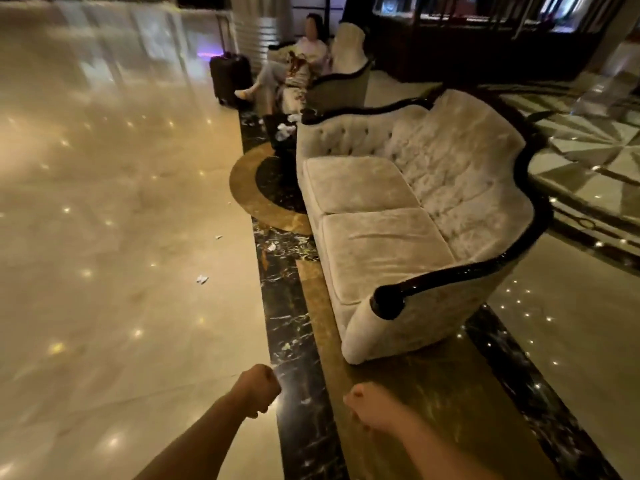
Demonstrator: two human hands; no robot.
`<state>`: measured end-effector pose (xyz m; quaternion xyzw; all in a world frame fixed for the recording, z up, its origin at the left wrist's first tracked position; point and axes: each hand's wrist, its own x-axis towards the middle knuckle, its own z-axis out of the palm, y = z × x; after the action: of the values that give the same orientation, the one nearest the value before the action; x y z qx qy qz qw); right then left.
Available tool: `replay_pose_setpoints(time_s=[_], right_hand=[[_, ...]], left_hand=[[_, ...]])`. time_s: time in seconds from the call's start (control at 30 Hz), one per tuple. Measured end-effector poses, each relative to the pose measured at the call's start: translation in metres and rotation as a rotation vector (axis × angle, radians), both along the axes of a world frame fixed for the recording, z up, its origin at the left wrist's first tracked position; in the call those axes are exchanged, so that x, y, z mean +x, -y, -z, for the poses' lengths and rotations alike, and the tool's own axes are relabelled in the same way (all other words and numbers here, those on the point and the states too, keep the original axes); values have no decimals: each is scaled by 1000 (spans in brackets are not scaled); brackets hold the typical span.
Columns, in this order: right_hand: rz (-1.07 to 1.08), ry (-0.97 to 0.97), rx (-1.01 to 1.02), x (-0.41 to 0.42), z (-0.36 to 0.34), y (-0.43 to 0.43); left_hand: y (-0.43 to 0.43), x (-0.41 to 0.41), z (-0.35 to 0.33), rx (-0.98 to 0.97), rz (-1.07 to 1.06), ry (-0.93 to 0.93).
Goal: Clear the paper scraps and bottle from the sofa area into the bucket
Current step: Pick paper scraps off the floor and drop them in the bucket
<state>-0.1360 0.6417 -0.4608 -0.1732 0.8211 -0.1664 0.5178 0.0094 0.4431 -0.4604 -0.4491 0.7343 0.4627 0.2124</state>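
Evidently early in the job: left hand (259, 388) and right hand (367, 407) both curled into loose fists, nothing visibly pinched in either, held out low ahead over the floor (104, 220), probably just swinging with the walk toward the litter. Nothing picked up yet, judging by how the mess lies.

Paper scraps scattered along the route: one crumpled white scrap (202, 279) on the pale floor, well apart from the sofa (398, 220); a smaller scrap (272, 247) on the dark marble strip just beside the sofa's front; a tiny fleck (218, 237) between them. More white crumpled paper (285, 131) heaped on a dark stand or bin-like thing (280, 140) at the sofa's far end; too blurred to say which. No bottle to be made out. No bucket clearly seen either, unless that dark thing is it.

Sofa cushions bare. Beyond, a seated person (308, 60) in an armchair (346, 77), legs stretched out, with a dark suitcase (230, 77) alongside; likely to crowd any reach at the far end. Nearer path open, nearest scraps free to take first.
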Motion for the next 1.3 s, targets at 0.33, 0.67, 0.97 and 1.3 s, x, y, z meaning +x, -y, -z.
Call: replay_pose_setpoints(time_s=[0.33, 0.67, 0.97, 1.3], right_hand=[[-43, 33, -130, -126, 26, 227], [-189, -2, -78, -268, 23, 444], [-122, -154, -49, -345, 98, 655], [-106, -123, 166, -409, 176, 854]], left_hand=[[156, -64, 29, 44, -170, 84], [331, -150, 35, 0, -296, 75], [549, -204, 141, 99, -394, 69], [791, -252, 208, 239, -648, 205]])
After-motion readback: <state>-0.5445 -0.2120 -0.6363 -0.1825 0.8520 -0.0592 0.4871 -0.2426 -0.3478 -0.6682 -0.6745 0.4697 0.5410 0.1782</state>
